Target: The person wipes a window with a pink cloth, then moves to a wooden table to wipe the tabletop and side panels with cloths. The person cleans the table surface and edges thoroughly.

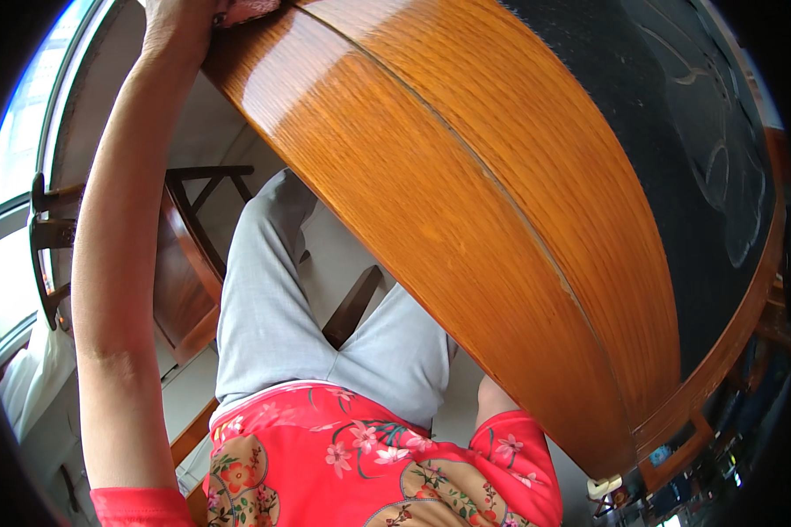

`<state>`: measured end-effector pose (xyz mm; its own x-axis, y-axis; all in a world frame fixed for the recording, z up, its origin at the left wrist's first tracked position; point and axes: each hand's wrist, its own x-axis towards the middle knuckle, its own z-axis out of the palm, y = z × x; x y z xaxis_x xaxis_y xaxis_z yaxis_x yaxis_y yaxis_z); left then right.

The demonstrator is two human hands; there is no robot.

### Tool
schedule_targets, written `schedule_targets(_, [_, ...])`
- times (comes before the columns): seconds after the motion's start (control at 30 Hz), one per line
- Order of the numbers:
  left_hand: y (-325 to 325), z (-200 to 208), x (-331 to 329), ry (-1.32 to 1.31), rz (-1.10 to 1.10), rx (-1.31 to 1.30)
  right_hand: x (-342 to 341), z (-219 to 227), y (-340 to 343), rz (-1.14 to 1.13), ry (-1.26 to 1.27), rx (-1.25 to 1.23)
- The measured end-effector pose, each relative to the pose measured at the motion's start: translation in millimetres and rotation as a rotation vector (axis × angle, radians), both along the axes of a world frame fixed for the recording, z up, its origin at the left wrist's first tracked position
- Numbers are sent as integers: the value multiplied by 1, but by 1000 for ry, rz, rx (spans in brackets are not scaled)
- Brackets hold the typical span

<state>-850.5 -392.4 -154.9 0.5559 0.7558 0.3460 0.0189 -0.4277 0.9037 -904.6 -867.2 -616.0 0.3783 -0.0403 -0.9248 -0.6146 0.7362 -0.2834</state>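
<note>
My left arm stretches up along the left side to the far end of a wooden table. There my left hand point(180, 16), partly cut off by the upper edge of the picture, has a pink cloth point(248, 10) under its fingers at the table's edge. The tabletop's border point(431, 211) is glossy orange-brown wood with a long dark seam running through it. My right forearm point(494, 400) passes beneath the near edge of the table, which hides my right hand.
Inside the wooden border lies a dark panel point(624, 79) under a clear, wrinkled sheet point(712, 140). A wooden chair point(180, 255) stands left of my legs, near a bright window point(13, 167). A small pale piece point(604, 486) sits at the table's near corner.
</note>
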Motion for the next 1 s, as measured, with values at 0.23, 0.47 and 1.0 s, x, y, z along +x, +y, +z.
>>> schedule_targets(0.23, [11,5,-11,56,-29,96,-12,2,-12,19,0,29])
schedule_targets(0.47, [10,-2,-7,12,-129,138,-47,39,-78,-37,-117,10])
schedule_targets(1.0, [20,-4,-18,93,-269,-29,-50,348,-42,1574,-1017,-2058])
